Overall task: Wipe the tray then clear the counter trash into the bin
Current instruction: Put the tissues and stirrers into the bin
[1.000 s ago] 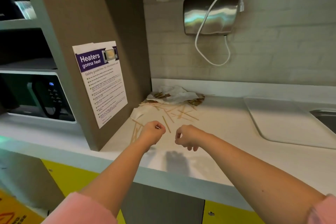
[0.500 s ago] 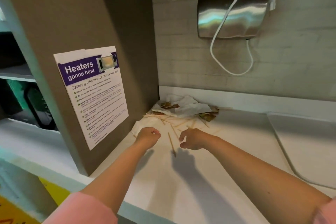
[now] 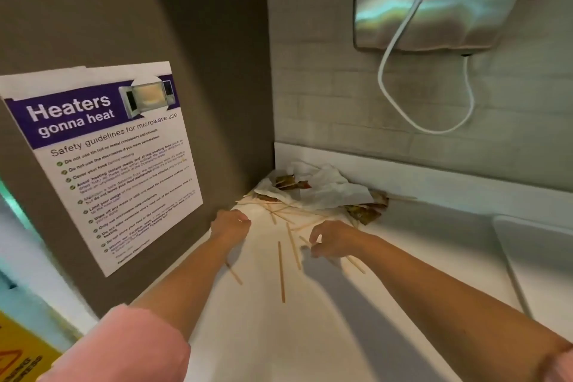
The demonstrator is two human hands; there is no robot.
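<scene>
Over the counter, left hand [image 3: 231, 223]: fingers curled under, back of the hand up, close to the cabinet wall; whether it holds anything is hidden.
Right hand [image 3: 333, 243]: apart from the left, fingers curled down at one of the wooden sticks [image 3: 356, 264], which runs beneath it; pinched or only touched, cannot tell.
Stick count: four lie singly around the two hands, one of them under the left forearm; more cross in a tangle just beyond, too jumbled to count.
Trash pile [image 3: 328, 189]: one heap in the corner, crumpled white paper with brown wrappers [image 3: 362, 214] showing at two spots.
Counter [image 3: 310, 335]: white, bearing all of it.
Tray [image 3: 533, 257]: one, white, flat at the right edge, well apart from both hands.
Sleeves [image 3: 124, 347]: two, pink.
Poster [image 3: 102, 158]: one, on the cabinet wall, headed "Heaters gonna heat".
Steel dispenser [image 3: 434, 0]: one, on the back wall, one white cord [image 3: 428, 87] looping below.
</scene>
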